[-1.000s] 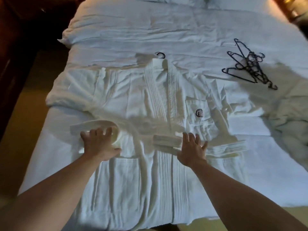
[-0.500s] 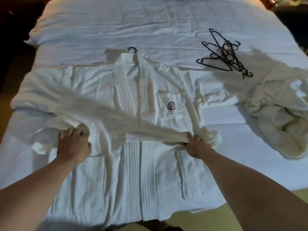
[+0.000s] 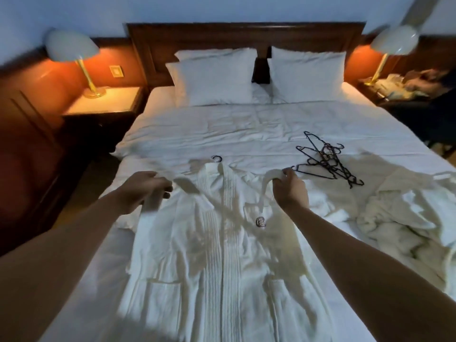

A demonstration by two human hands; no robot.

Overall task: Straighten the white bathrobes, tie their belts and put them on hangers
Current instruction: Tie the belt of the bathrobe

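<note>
A white bathrobe (image 3: 222, 262) lies flat and face up on the bed, with a dark logo on its chest pocket. A black hanger hook (image 3: 217, 158) sticks out above its collar. My left hand (image 3: 145, 187) grips one end of the white belt (image 3: 265, 193), lifted above the robe's left shoulder. My right hand (image 3: 290, 190) grips the other end, raised over the right shoulder. A second white bathrobe (image 3: 404, 223) lies crumpled at the right side of the bed. A pile of black hangers (image 3: 325, 161) lies beyond my right hand.
The bed (image 3: 246, 129) has white linen, two pillows (image 3: 259, 75) and a dark wooden headboard. Nightstands with lit lamps (image 3: 81, 62) stand on both sides. A dark wooden cabinet runs along the left. A person's hands show at the far right.
Both hands took hold of the belt ends at the robe's waist and lifted them up and apart. The view tilted up, bringing the headboard and lamps into sight.
</note>
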